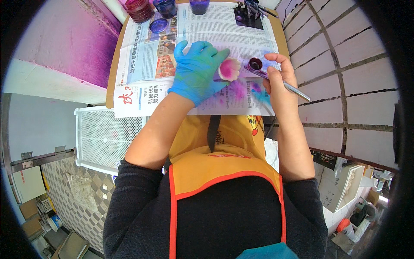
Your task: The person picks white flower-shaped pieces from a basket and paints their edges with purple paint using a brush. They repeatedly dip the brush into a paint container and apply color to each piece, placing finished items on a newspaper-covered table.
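My left hand (200, 69), in a blue glove with green and purple stains, holds a small white scalloped cup-like piece (229, 69) by its rim. The inside of that piece is tinted pink. My bare right hand (280, 76) grips an airbrush (297, 91) with a metal body. Its small round paint cup (255, 64) holds dark liquid and faces up, just right of the scalloped piece. Under both hands lie newspaper sheets (145, 64) with pink, purple and cyan stains.
Along the board's far edge stand a red jar (139, 10), a dark blue jar (165, 8) and a purple cup (199, 6), with a round lid (158, 26) nearby. More airbrushes stand on a black holder (248, 18) at the back right. A white plastic crate (108, 137) is below left.
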### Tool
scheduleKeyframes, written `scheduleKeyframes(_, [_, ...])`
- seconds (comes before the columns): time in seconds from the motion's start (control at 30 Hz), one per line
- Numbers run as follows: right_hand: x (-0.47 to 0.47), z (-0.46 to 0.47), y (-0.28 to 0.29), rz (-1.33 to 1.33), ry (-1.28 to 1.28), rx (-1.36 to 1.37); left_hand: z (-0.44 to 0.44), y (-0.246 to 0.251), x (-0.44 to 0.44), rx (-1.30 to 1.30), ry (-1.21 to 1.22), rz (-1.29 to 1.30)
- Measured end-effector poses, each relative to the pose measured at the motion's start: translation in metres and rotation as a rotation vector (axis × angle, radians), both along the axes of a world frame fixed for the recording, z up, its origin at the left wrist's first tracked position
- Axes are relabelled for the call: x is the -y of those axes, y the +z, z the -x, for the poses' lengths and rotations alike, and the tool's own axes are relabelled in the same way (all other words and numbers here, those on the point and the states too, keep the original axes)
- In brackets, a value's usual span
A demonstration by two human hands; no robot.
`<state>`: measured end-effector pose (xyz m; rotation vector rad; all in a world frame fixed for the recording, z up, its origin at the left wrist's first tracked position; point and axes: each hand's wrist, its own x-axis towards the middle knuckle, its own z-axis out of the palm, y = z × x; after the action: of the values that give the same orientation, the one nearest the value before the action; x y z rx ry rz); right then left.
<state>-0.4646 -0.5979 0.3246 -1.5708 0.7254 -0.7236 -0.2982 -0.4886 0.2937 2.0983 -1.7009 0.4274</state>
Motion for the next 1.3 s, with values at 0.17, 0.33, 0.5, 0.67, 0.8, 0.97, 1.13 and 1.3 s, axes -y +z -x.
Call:
scheduleKeyframes(0.17, [-0.002,0.004,-0.006,0.052,0.012,-0.002,0.001,0.001,-0.001,0.022,0.018,-0.003])
scheduleKeyframes(0.33, [-0.010,0.011,-0.003,0.004,0.012,-0.137,0.002,0.001,-0.004,0.038,0.041,0.002])
scheduleKeyframes(0.5, [-0.019,0.007,0.002,-0.107,0.059,-0.029,0.004,0.004,-0.007,0.001,0.032,0.024])
scheduleKeyframes(0.67, [-0.020,0.012,0.003,-0.180,0.106,0.143,0.005,-0.008,-0.039,-0.174,0.120,0.117])
scheduleKeyframes(0.8, [-0.020,0.019,-0.008,-0.046,0.055,0.067,0.014,-0.048,-0.136,-0.296,0.301,0.221])
scheduleKeyframes(0.97, [-0.015,0.028,-0.027,-0.081,0.152,0.121,0.090,-0.117,-0.332,-0.542,0.902,0.254])
scheduleKeyframes(1.13, [-0.022,0.032,-0.035,-0.075,0.197,0.076,0.173,-0.169,-0.485,-0.926,1.684,0.329])
scheduleKeyframes(1.3, [-0.039,0.025,-0.031,-0.053,0.111,0.076,0.118,-0.170,-0.465,-0.374,1.674,-0.057])
